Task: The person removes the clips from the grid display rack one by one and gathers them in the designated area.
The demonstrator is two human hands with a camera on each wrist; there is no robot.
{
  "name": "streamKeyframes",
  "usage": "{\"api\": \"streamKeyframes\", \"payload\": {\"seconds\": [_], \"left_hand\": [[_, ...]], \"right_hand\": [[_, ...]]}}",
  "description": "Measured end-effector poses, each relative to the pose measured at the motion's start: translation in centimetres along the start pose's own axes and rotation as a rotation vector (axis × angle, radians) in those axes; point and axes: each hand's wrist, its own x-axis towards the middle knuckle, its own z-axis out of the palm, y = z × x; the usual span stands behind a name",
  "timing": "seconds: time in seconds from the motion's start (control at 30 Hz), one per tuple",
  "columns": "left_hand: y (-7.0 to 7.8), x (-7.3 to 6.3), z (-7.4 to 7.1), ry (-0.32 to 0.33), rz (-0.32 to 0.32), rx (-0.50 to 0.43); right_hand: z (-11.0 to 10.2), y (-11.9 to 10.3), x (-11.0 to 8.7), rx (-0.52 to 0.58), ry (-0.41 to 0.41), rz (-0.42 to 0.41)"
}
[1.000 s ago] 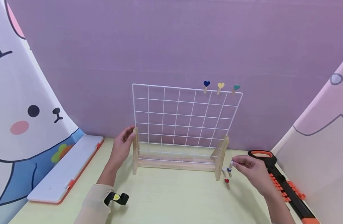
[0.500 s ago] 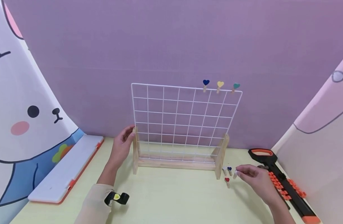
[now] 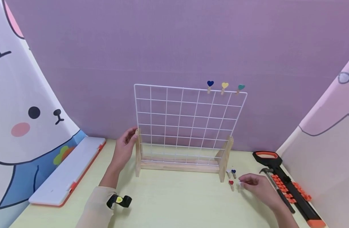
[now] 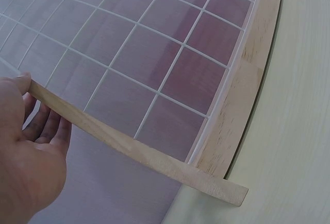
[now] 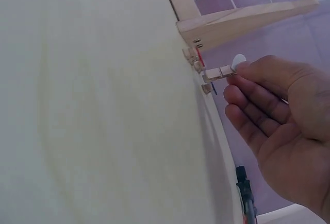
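A white wire grid point(image 3: 186, 122) stands in a wooden base point(image 3: 180, 167). My left hand point(image 3: 123, 148) grips the top of the base's left upright point(image 4: 118, 139), thumb on one side and curled fingers on the other. To the right of the stand, my right hand point(image 3: 258, 189) pinches a small wooden clothespin point(image 5: 220, 72) with a white heart between thumb and index finger, just above the table. Beside it lie a red-heart clothespin point(image 3: 231, 183), a blue-heart clothespin point(image 3: 233, 172) and a white-heart clothespin point(image 3: 228, 173).
Dark blue point(image 3: 210, 85), yellow point(image 3: 224, 86) and teal point(image 3: 241, 88) heart clothespins sit on the grid's top right edge. A hammer point(image 3: 277, 186) and a black-orange tool rack point(image 3: 297, 193) lie at right. A long white-and-orange case point(image 3: 69, 174) lies at left.
My right hand has moved down and slightly right with the white-heart clothespin, away from the other loose ones. The hammer is now uncovered. My left hand has stayed on the upright.
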Motion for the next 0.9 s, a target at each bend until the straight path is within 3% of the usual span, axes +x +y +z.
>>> {"api": "streamKeyframes", "payload": {"seconds": [0.47,0.67,0.9], "left_hand": [[0.0,0.0,0.0,-0.002,-0.018,0.001],[-0.1,-0.1,0.0,-0.002,-0.009,-0.001],[-0.1,0.1,0.0,-0.007,-0.003,-0.003]], "right_hand": [[1.2,1.1,0.6,-0.007,0.028,0.043],[1.0,1.5,0.5,-0.055,0.070,0.049],[0.9,1.9,0.6,-0.072,0.062,0.034]]}}
